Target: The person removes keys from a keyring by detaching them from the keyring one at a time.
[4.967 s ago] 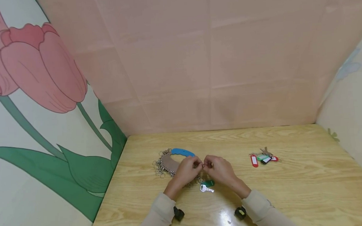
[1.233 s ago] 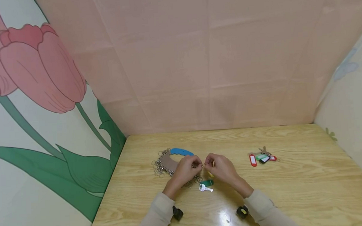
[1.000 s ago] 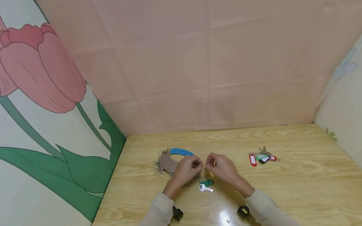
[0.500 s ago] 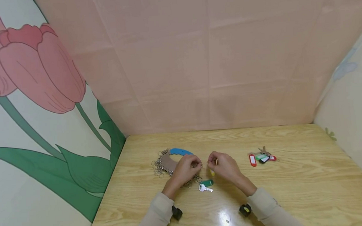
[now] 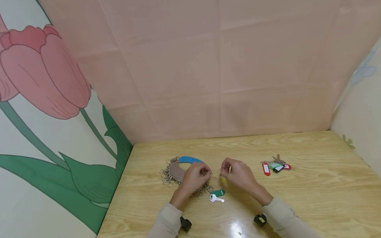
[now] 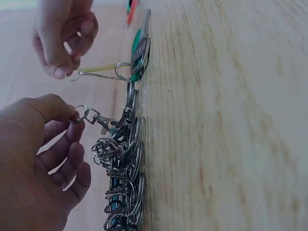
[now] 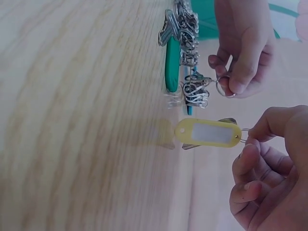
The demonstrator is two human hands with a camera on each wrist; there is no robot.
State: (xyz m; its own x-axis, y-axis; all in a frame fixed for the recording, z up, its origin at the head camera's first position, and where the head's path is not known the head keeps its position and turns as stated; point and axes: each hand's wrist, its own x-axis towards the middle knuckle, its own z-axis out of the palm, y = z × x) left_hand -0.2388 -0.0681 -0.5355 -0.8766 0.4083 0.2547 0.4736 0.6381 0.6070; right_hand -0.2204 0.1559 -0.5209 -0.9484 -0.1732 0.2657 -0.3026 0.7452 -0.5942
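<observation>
My left hand (image 5: pixel 194 177) pinches a metal split ring (image 7: pixel 219 86) between thumb and index finger. That ring hangs on a small clasp (image 6: pixel 102 121) joined to a curved brown plate (image 5: pixel 177 172) edged with several rings and clasps, with a blue handle (image 5: pixel 191 160). My right hand (image 5: pixel 239 174) pinches the thin wire ring of a yellow key tag (image 7: pixel 211 134). The tag hangs down with a white label, and a key (image 7: pixel 228 120) shows partly behind it. A gap separates the two hands. Below them lies a green key tag (image 5: pixel 219 192) with a silver key (image 5: pixel 216 198).
Toward the right of the wooden table (image 5: pixel 322 184) lies a small pile of keys (image 5: pixel 278 159) with a red tag (image 5: pixel 266 169), a green tag (image 5: pixel 275 165), a black tag (image 5: pixel 278 169) and another red tag (image 5: pixel 287 167). A pink backdrop (image 5: pixel 220 79) rises behind the table.
The fingertips met five seconds ago; now the hands are apart. My right hand has drawn away to the right, and the yellow key tag has come into view beneath it. The left shifted slightly left.
</observation>
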